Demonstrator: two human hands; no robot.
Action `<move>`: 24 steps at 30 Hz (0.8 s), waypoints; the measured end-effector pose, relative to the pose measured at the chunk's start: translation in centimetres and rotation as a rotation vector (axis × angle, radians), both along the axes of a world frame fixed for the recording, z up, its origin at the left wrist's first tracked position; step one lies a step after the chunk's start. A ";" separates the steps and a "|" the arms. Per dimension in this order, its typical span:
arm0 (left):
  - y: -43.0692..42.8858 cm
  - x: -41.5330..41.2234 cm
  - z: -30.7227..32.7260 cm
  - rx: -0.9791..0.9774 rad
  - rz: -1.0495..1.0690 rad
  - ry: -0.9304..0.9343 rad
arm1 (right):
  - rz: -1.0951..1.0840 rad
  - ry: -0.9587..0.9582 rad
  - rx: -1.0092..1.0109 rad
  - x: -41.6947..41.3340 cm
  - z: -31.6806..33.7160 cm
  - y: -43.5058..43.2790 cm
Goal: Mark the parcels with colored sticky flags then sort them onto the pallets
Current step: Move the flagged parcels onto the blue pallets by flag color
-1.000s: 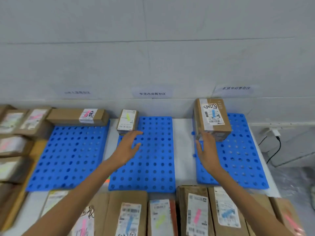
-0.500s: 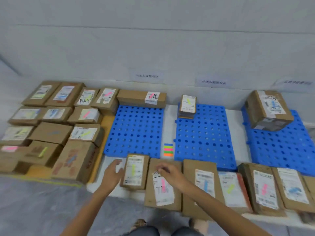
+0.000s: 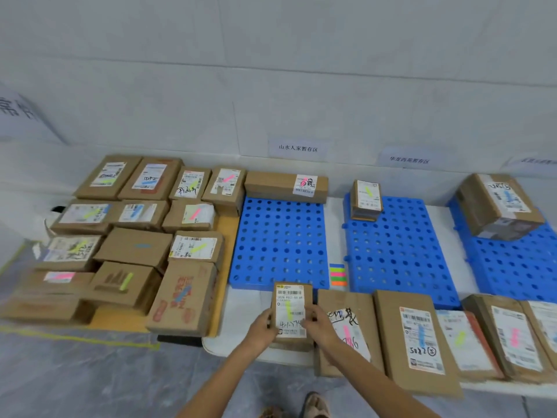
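My left hand (image 3: 261, 327): it gripped the left edge of a small parcel (image 3: 291, 313), fingers curled around its side.
My right hand (image 3: 320, 324): it gripped the right edge of the same small parcel, fingers wrapped over that side.
Small parcel: a brown box with a white shipping label and a yellow flag on it, held between both my hands at the near edge of the white counter (image 3: 241, 300), just in front of the left pallet (image 3: 280, 242).
Left pallet: blue, full of round holes, carrying one long flat parcel (image 3: 284, 185) with a pink flag at its far edge.
Middle pallet (image 3: 394, 245): blue, with one small yellow-flagged parcel (image 3: 366, 199) at its far left corner.
Right pallet (image 3: 512, 267): blue, partly cut off by the picture's edge, with one large blue-flagged parcel (image 3: 498, 206) at its far end.
Sticky flags (image 3: 337, 274): a pad of blue, yellow, green, pink and orange strips lying on the counter between the left and middle pallets.
Near row (image 3: 422, 336): flat parcels lay side by side along the counter's front edge to the right of my hands, flagged pink, blue, yellow and pink.
Parcel stack at left (image 3: 135, 239): many flagged cardboard boxes crowded together on a low wooden surface beside the counter.
Wall signs (image 3: 298, 148): white paper labels with printed characters hung above the pallets.
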State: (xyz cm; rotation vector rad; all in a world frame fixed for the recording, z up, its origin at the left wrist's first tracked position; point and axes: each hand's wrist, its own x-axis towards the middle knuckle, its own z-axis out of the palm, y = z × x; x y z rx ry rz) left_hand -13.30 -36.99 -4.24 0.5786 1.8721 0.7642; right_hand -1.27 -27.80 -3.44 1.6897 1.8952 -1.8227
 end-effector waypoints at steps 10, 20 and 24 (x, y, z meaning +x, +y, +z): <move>1.2 -1.8 3.2 0.230 0.148 0.140 | -0.258 0.415 -0.185 0.9 3.4 2.0; 9.6 -1.3 10.7 0.588 0.037 0.208 | -0.287 0.538 0.352 2.8 9.3 7.8; 14.8 1.8 11.6 0.653 -0.046 0.185 | -0.337 0.522 0.483 5.9 10.7 12.2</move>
